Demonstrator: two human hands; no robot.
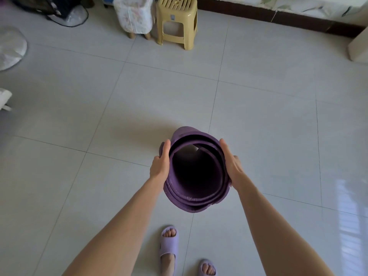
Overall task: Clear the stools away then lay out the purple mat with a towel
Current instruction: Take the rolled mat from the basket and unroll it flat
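A rolled purple mat [196, 198] stands on end in front of me, and I look straight down its dark hollow core. My left hand [161, 163] presses against its left side and my right hand [232, 164] against its right side, so both hands clasp the roll. At the far wall stand two stools side by side: a yellow plastic stool [177, 20] and, to its left, a stool under a floral fabric cover [135, 14]. No towel is in view.
Pale floor tiles [99, 108] stretch between me and the stools. White bundles [11, 48] lie at the left edge, a fan base with a black cable [69, 16] at the top left. A dark skirting board [278, 18] runs along the top right. My feet wear lilac slippers [168, 248].
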